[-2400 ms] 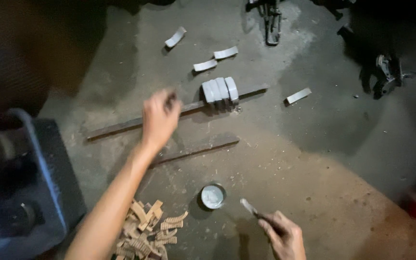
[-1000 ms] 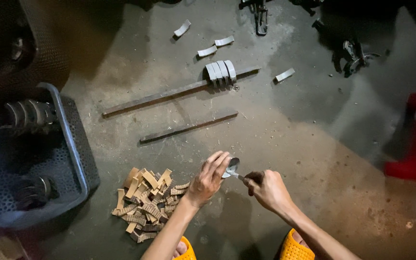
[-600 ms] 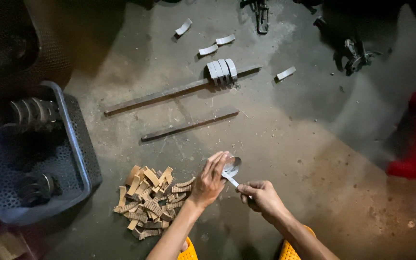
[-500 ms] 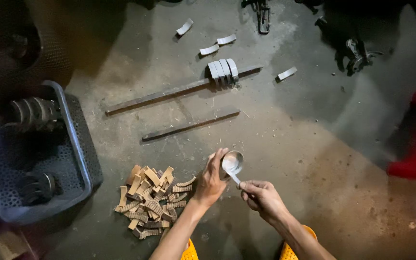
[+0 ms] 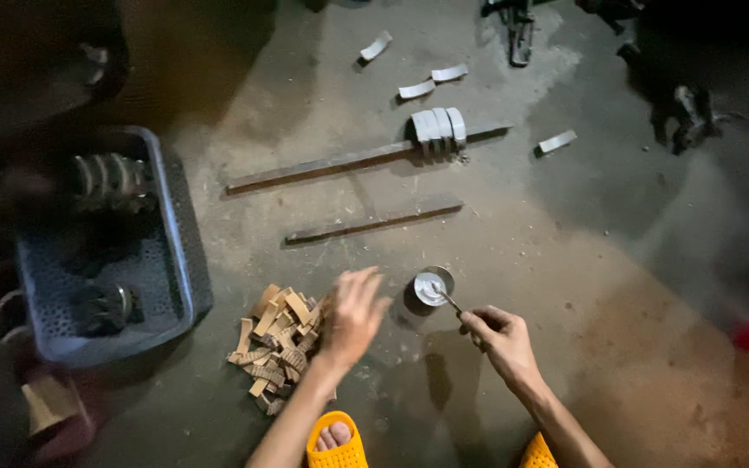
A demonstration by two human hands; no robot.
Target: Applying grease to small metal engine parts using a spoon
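Clearly, only part of the work is shown as done. At the far left a blue perforated crate [image 5: 166, 260] is seen on the concrete floor [image 5: 565, 225], with dark ribbed metal parts [image 5: 110, 178] lying in it; what they are cannot be told in the dim light. Just right of the crate, near the person, a heap of small tan strips [image 5: 275, 347] is piled. The left hand [image 5: 353, 316] is held over the right edge of that heap, fingers spread and loose; nothing is pinched in it, and whether the strips are touched cannot be told. Further off, two long flat bars are laid: a shorter bar [image 5: 374, 221] and a longer bar [image 5: 348, 162], on which three grey curved pieces [image 5: 439, 130] stand side by side. Four more loose curved pieces [image 5: 431, 82] are scattered beyond and to the right of them. Right of the left hand, a small round tin [image 5: 433, 288] with pale paste in it is set on the floor. A thin stick [image 5: 448, 299] is pinched in the closed fingers of the right hand [image 5: 500, 342], its tip resting in the tin. It is judged that three pieces have been set up, while the heap of strips and the loose pieces are left to be dealt with.
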